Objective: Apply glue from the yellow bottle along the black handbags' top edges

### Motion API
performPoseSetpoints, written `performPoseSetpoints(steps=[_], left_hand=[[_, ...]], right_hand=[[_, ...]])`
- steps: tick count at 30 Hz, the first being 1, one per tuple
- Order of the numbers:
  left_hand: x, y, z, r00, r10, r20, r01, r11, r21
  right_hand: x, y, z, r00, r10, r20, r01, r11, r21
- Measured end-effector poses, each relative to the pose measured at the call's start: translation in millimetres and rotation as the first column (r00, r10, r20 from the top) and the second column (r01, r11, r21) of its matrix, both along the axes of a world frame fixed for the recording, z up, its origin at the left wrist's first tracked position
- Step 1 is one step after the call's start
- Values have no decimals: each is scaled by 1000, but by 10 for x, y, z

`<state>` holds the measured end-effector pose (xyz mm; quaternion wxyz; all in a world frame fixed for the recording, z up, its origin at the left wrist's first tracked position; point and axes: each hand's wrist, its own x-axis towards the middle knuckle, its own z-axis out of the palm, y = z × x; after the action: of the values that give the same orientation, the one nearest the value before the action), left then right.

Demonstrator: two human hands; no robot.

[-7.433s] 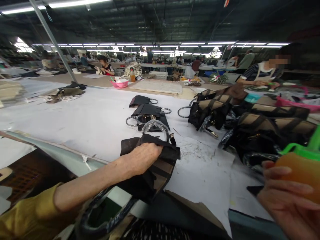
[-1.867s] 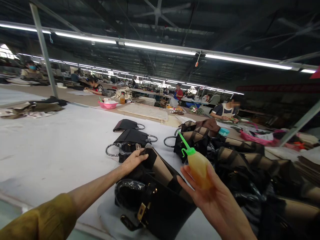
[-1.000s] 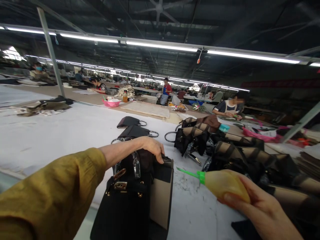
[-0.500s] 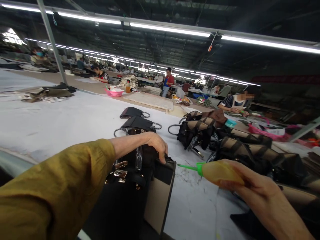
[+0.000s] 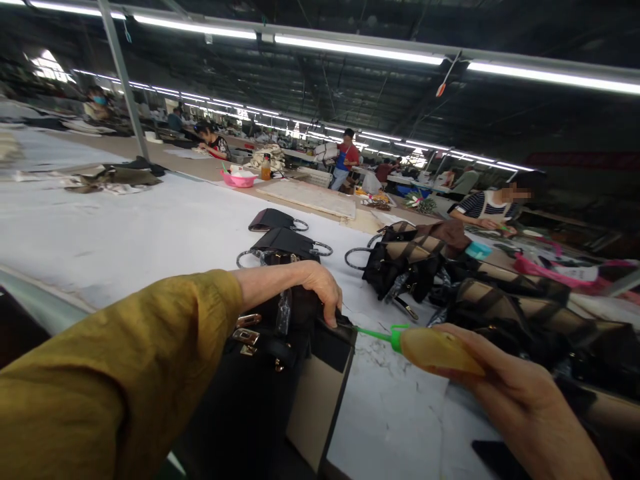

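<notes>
A black handbag [image 5: 250,407] with gold metal fittings and a tan-and-black side panel [image 5: 313,400] lies in front of me at the table's near edge. Reaching over it, my left hand [image 5: 324,288] is closed on the bag's upper corner, fingers bent down onto the black edge. My right hand [image 5: 505,373] is wrapped round a yellowish squeeze bottle [image 5: 435,348] with a green nozzle [image 5: 375,333]. The bottle lies nearly level, and its nozzle tip meets the bag's edge just beside my left fingertips.
Two dark bag pieces with wrapped handles [image 5: 285,243] lie beyond the handbag. Several black-and-tan bags [image 5: 400,260] crowd the right side of the white table [image 5: 165,227]. A pink basin [image 5: 239,179] and an orange bottle [image 5: 265,167] stand farther back. A co-worker [image 5: 487,207] sits at the right.
The green nozzle tip has come left to the bag's edge, where a small gap showed before. The whole view has shifted slightly. My left hand keeps its hold on the bag corner.
</notes>
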<state>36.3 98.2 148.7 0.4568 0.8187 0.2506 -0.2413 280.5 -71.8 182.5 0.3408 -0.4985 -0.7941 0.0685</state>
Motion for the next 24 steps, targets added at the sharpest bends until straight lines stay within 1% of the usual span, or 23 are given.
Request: performPoseSetpoints(steps=[2, 5, 7, 10, 12, 15, 18, 21, 24], left_hand=[[-1, 4, -2, 1000, 8, 16, -7, 1000, -16], [11, 3, 3, 1000, 26, 8, -26, 999, 19], [24, -1, 10, 1000, 19, -2, -19, 999, 39], [39, -18, 36, 1000, 6, -27, -4, 998, 67], [44, -33, 61, 999, 0, -39, 3, 996, 89], [46, -49, 87, 999, -15, -32, 18, 996, 91], [48, -46, 88, 1000, -14, -23, 15, 996, 82], [46, -34, 76, 1000, -11, -28, 13, 997, 79], [38, -27, 69, 999, -19, -30, 21, 997, 68]], right_hand=[[-8, -3, -18, 1000, 7, 23, -7, 1000, 23], [21, -28, -74, 998, 14, 69, -17, 999, 43], [58, -57, -117, 993, 24, 119, -28, 999, 32], [103, -96, -157, 980, 71, 185, -76, 997, 19], [107, -107, -153, 981, 83, 176, -92, 995, 41], [81, -93, -126, 991, 41, 126, -50, 997, 62], [52, -61, -125, 996, 6, 85, -9, 999, 41], [45, -52, -171, 999, 11, 42, -12, 999, 32], [63, -80, -242, 999, 42, 31, -44, 998, 51]])
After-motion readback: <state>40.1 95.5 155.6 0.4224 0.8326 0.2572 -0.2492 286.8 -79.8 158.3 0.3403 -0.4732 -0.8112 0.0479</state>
